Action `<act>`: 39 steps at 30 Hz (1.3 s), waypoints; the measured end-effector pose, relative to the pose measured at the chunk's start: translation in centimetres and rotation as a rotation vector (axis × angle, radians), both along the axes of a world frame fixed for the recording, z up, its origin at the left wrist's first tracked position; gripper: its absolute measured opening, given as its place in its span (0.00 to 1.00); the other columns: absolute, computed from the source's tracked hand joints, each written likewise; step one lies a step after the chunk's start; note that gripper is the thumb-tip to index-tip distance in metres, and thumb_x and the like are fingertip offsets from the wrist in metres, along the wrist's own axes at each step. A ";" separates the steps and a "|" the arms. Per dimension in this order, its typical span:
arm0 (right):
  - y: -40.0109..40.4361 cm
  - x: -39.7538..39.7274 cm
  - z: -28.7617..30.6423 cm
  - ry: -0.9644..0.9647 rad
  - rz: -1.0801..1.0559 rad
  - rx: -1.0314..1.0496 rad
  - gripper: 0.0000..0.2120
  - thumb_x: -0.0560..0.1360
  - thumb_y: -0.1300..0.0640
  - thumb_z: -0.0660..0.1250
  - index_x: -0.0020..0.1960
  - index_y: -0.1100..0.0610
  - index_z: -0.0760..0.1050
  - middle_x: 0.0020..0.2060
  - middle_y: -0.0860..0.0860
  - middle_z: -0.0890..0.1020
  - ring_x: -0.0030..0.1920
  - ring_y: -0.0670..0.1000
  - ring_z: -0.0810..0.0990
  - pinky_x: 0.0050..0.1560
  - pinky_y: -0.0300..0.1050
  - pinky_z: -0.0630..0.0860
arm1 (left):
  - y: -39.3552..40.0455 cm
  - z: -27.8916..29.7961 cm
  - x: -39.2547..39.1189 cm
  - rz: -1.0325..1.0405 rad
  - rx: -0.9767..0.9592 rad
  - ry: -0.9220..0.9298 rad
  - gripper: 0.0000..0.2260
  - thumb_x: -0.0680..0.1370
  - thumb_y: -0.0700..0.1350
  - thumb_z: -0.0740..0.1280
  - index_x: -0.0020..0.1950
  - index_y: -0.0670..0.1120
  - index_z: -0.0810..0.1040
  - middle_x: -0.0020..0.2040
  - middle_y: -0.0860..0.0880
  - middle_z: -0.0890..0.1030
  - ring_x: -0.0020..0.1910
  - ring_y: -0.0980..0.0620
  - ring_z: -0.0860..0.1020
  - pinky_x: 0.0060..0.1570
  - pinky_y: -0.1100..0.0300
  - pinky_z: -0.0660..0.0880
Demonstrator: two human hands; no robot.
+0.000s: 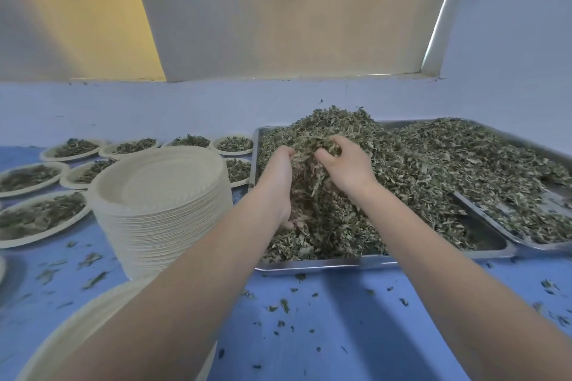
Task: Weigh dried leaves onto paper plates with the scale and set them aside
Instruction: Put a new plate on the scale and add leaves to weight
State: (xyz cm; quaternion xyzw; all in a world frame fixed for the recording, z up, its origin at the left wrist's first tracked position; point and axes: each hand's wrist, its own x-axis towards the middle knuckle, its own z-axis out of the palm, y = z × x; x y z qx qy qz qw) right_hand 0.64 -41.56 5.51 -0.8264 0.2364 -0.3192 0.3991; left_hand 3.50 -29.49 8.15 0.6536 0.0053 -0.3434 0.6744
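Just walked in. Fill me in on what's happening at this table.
A person has both hands in the heap of dried leaves on a metal tray. The left hand and right hand cup a clump between them, fingers curled into it. A tall stack of empty paper plates stands left of the tray, and filled plates lie beyond it. One plate sits under the left forearm. No scale is visible.

plate stack point(161, 195) left of leaf tray point(325, 264) | filled plates point(46, 216) behind-left | second tray point(526, 244) right | hands point(278, 176) in leaves point(387, 179)
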 end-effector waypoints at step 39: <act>23.4 -7.1 -1.2 0.382 0.782 -0.252 0.23 0.75 0.35 0.58 0.69 0.31 0.61 0.68 0.32 0.67 0.66 0.35 0.65 0.63 0.36 0.60 | 28.7 -5.5 -4.6 0.199 0.095 -0.649 0.14 0.80 0.45 0.58 0.64 0.56 0.74 0.61 0.56 0.74 0.61 0.54 0.72 0.62 0.54 0.68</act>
